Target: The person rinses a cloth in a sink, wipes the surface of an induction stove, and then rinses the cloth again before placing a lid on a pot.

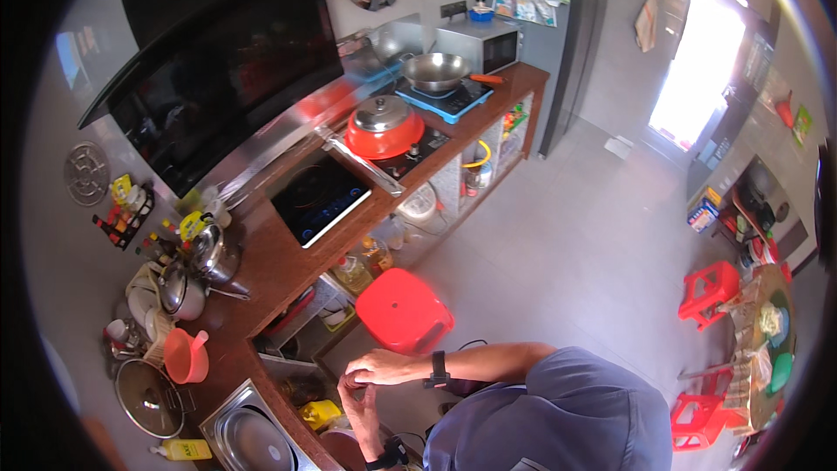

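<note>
My right hand (386, 366) and my left hand (361, 409) meet in front of my body, with fingers touching. No object shows between them, though the overlapping fingers hide part of the palms. A dark band is strapped on each wrist. Both hands are nearest the inner corner of the brown countertop (261, 275) and a red plastic stool (402, 311). Below them in this view, a steel sink (245, 399) holds a round metal basin (255, 441). A yellow package (320, 413) is on the open shelf under the counter.
A pink dipper (186, 356), steel pots (216, 255) and a glass lid (150, 399) line the wall side. Along the counter are an induction cooktop (320, 199), a red covered pan (384, 134) and a wok (437, 72). Red stools (709, 291) surround a table at right.
</note>
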{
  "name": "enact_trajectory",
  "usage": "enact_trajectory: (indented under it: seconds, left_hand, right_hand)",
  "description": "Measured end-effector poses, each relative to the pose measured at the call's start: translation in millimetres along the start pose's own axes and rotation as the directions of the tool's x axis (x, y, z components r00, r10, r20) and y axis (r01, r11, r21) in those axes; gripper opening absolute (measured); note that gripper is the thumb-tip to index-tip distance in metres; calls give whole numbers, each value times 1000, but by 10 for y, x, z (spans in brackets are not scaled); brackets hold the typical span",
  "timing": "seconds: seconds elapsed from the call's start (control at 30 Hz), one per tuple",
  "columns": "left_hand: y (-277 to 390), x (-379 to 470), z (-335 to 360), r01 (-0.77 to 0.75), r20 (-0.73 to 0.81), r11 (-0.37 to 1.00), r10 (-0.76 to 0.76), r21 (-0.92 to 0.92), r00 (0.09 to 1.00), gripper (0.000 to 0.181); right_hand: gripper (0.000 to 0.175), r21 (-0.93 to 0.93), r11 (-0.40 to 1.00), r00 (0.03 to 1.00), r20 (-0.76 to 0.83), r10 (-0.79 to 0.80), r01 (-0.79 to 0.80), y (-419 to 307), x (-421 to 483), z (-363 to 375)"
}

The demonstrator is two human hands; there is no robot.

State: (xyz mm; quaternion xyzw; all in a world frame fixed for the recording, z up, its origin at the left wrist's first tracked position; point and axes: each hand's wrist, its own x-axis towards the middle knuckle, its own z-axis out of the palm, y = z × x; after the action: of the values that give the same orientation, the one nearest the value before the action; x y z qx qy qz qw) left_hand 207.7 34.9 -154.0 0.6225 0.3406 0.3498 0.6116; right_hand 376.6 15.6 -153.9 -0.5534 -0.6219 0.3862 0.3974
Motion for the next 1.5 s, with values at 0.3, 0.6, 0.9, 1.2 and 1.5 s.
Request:
enact_trajectory:
  seconds: [0.3,0.6,0.9,1.2,1.5]
  left_hand:
    - [-33,-105,241,417,128,903,-404,-104,906,20]
    - [223,205,496,70,-144,825,14,560,989,22]
    - [4,912,1552,-36,-210,993,11,-116,978,20]
    - [41,1411,1908,328,-75,889,-369,-318,926,27]
    - [-126,1935,1745,209,25,974,-212,82,977,28]
  right_hand:
    - [28,-109,988,994,5,108,-107,289,-535,-382]
    - [52,313,924,975,74,209,-222,712,-235,-792]
    - [64,865,142,875,483,30,-482,889,-122,-1435]
    - [28,545,790,959,185,215,-282,1199,-249,-2047]
    - [26,586,707,786,-183,591,-395,1873,-146,-2536]
